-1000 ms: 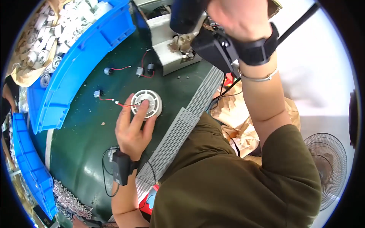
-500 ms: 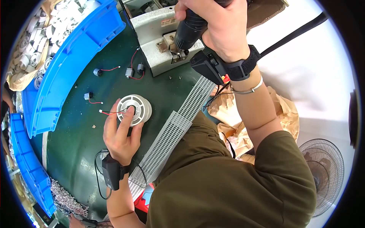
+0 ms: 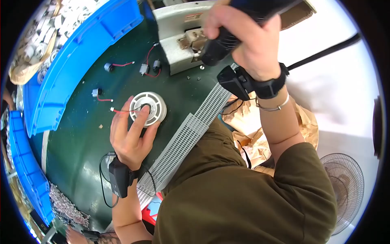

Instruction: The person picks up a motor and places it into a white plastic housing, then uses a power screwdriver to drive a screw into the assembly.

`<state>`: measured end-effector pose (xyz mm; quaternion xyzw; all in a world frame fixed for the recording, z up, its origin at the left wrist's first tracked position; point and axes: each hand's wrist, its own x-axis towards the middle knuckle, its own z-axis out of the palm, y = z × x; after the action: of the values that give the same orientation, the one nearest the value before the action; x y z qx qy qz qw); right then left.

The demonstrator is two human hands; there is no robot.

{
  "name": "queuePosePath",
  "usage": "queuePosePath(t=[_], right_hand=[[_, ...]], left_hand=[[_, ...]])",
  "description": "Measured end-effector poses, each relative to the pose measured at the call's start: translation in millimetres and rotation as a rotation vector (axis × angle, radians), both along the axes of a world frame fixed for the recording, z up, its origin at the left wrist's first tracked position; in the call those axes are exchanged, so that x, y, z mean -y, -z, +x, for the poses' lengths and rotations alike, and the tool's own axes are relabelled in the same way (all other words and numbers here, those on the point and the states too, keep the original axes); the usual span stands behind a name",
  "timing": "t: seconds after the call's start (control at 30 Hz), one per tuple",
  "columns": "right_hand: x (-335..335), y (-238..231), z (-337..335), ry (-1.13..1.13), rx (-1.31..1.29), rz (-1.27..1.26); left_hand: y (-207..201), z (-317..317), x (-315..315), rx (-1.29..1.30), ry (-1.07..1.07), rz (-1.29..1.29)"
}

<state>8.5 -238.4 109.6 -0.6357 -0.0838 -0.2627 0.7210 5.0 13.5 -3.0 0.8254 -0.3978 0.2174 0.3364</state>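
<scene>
Left hand: your left hand (image 3: 132,140) is part-curled round the white, round, slotted plastic housing (image 3: 159,106), steadying it, with one fingertip at its centre.
Right hand: your right hand (image 3: 254,46) is wrapped firmly around a black, cylindrical power tool with a ribbed nose (image 3: 260,9).
Housing: on the dark green bench (image 3: 81,162), between the grey perforated metal strip (image 3: 185,136) and the loose motors.
Done: a thin red lead with a white plug (image 3: 112,109) emerges from the housing's centre, so a motor is probably seated inside.
Left to do: your tool's nose is well apart from the housing, beside the pale grey metal machine (image 3: 174,53), so any fastening looks unfinished; screws in the housing cannot be made out. Four small silvery motors with red leads (image 3: 97,92) lie loose.
Writing: the machine's small pale label with reddish print (image 3: 193,17) is too small to read; you show no other legible markings.
</scene>
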Motion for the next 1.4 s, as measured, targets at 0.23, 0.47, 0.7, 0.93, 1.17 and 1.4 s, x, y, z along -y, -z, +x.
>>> queuePosePath(t=[0.23, 0.47, 0.7, 0.93, 1.17, 1.4], right_hand=[[-38, -26, 6, -0.798, -0.278, 0.579], [-78, -31, -3, -0.306, -0.151, 0.131], [-81, -27, -2, -0.296, -0.204, 0.102], [-83, -24, 3, -0.264, -0.221, 0.104], [-77, -12, 11, -0.371, -0.178, -0.003], [-70, -8, 19, -0.345, -0.202, -0.031]], left_hand=[[-1, 1, 1, 0.057, -0.015, -0.053], [-2, -1, 6, 0.063, -0.041, -0.073], [-2, -1, 6, 0.049, -0.041, -0.102], [-1, -1, 7, 0.033, -0.04, -0.115], [0, -2, 7, 0.014, -0.043, -0.104], [0, 1, 7, 0.017, -0.036, -0.082]])
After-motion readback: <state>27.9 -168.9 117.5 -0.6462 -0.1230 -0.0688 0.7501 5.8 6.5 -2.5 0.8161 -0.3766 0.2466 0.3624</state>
